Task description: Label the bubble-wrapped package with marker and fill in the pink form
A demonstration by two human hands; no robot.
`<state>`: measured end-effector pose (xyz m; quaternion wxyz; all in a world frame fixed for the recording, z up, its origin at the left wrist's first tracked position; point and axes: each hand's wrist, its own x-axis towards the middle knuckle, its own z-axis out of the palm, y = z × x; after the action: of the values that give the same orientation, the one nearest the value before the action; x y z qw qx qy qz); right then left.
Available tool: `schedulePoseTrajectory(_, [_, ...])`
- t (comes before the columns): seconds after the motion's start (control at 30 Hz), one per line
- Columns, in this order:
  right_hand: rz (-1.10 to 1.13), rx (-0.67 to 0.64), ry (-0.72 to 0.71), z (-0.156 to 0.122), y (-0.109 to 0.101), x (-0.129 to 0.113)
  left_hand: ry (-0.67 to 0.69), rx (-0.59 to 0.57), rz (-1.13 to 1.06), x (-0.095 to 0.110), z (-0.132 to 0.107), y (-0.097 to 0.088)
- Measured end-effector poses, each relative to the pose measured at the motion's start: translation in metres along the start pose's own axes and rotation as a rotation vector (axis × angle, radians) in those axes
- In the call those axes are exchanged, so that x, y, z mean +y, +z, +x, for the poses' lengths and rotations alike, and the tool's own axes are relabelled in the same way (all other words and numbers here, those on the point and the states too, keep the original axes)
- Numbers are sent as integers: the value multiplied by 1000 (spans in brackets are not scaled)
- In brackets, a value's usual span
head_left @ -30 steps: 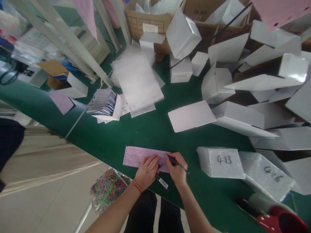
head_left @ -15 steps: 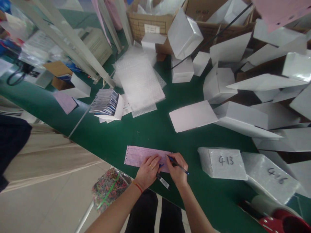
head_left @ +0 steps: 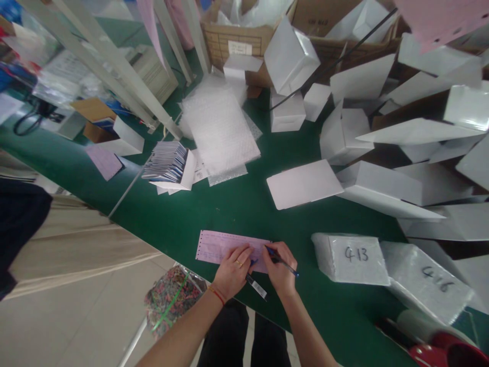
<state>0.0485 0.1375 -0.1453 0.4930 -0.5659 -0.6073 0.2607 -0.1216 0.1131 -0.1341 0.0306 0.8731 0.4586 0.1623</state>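
Note:
A pink printed form point(head_left: 214, 244) with punched holes along its short edge lies on the green table. My left hand point(head_left: 232, 269) rests on it, fingers stretched over the paper; a ring and a red cord bracelet show. My right hand point(head_left: 281, 266) pinches a blue pen point(head_left: 288, 267), its tip at the form's right end. A black marker with a white label point(head_left: 257, 287) pokes out beside my left hand; whether the palm holds it is hidden. A small blue piece point(head_left: 252, 262) shows by the left fingertips.
Wrapped boxes marked 413 point(head_left: 357, 259) and 416 point(head_left: 430, 280) stand at the right, near a red tape dispenser point(head_left: 431, 354). Open white boxes point(head_left: 385, 186) crowd behind them. Bubble wrap sheets point(head_left: 223, 125) and a box of booklets point(head_left: 166, 162) lie farther back. Another person's dark sleeve point(head_left: 23, 224) is at left.

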Motion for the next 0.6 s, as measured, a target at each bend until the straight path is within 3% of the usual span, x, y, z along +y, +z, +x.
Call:
schedulePoseTrajectory(0.37, [10,22,40,-1,1,1,-9,-11,-11,-1,-3,2])
schedulePoseTrajectory(0.6, [82,50,169,0,-1,0,-15,-20,-26,-1,-2,1])
